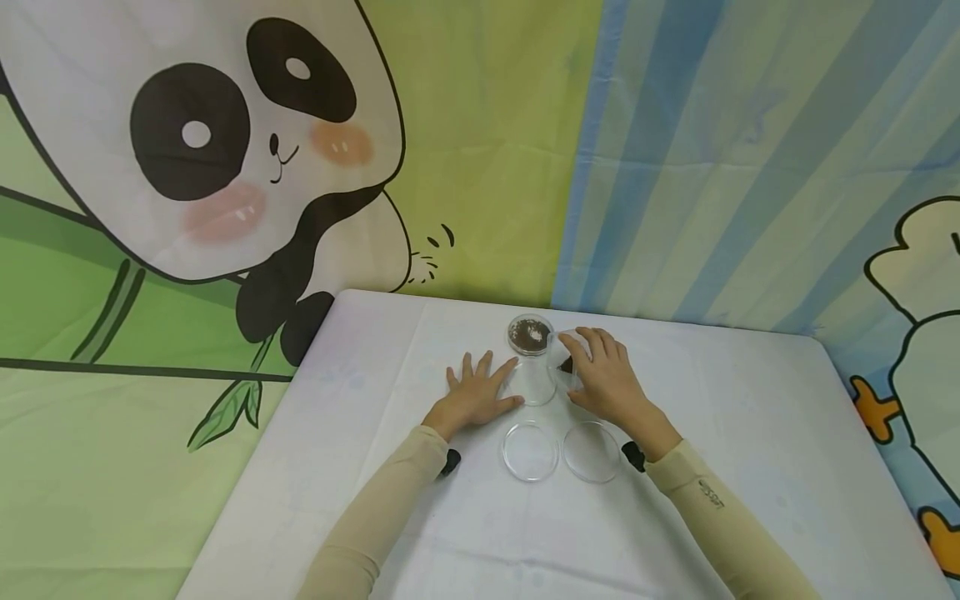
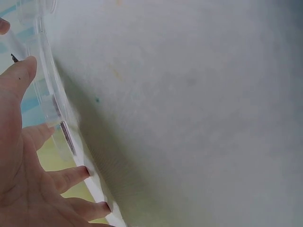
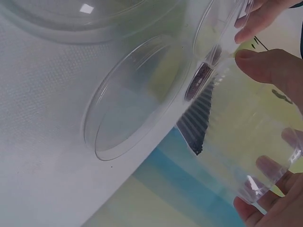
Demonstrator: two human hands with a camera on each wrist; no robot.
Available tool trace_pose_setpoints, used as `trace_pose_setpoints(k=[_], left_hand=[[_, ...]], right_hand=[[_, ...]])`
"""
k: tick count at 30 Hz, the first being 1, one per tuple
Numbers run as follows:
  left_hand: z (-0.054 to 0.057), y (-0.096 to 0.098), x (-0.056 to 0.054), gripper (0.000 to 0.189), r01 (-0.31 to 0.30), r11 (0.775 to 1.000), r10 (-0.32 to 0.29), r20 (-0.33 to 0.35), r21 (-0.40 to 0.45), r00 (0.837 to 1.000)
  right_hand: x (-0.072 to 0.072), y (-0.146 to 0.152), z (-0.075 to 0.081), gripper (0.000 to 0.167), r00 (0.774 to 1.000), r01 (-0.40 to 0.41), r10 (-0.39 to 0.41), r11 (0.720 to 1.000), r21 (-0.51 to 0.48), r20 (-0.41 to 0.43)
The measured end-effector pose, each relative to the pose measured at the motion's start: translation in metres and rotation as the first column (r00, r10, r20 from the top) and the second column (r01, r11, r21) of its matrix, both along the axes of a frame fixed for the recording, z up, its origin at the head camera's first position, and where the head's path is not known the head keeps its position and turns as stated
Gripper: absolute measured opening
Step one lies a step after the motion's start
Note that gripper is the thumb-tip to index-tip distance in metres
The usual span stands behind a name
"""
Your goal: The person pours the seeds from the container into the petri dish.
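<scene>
Cup [image 3: 236, 132], gripped by right hand [image 1: 609, 379] at dish's [image 1: 536, 385] two o'clock, seemingly for pouring; left hand [image 1: 474, 398], fingers spread at nine, likely steadies.

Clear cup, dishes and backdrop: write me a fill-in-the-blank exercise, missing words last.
1. The ____ hand grips the clear cup.
2. In the row nearest the head camera, ____ clear dishes lie.
3. Exactly ____ dish holds dark material.
4. The animal on the left of the backdrop is a ____.

Missing words: right; two; one; panda.
</scene>
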State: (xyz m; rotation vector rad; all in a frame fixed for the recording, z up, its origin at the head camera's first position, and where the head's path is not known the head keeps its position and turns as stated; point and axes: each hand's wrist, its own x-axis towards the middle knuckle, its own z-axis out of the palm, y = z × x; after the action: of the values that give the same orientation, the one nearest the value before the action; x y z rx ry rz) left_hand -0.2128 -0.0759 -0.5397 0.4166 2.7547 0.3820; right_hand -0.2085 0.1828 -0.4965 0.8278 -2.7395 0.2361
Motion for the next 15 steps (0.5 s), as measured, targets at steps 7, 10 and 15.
trace_pose_setpoints(k=[7,10,15], left_hand=[[0.0024,0.0001,0.0001,0.078,0.000,1.000,0.001,-0.006,0.010,1.000],[0.0032,0.0002,0.0004,0.078,-0.003,1.000,0.003,-0.004,0.011,1.000],[0.0026,-0.0001,0.0009,0.078,0.000,1.000,0.000,-0.003,0.010,1.000]], right_hand=[[-0.0010,-0.0009,-0.0007,0.107,0.998,-0.026,0.027,0.999,0.020,-0.064],[-0.0015,-0.0014,-0.0019,0.106,0.996,-0.033,0.036,0.999,0.032,-0.085],[-0.0007,-0.0029,-0.0029,0.104,0.996,-0.029,0.034,0.998,0.058,-0.084]])
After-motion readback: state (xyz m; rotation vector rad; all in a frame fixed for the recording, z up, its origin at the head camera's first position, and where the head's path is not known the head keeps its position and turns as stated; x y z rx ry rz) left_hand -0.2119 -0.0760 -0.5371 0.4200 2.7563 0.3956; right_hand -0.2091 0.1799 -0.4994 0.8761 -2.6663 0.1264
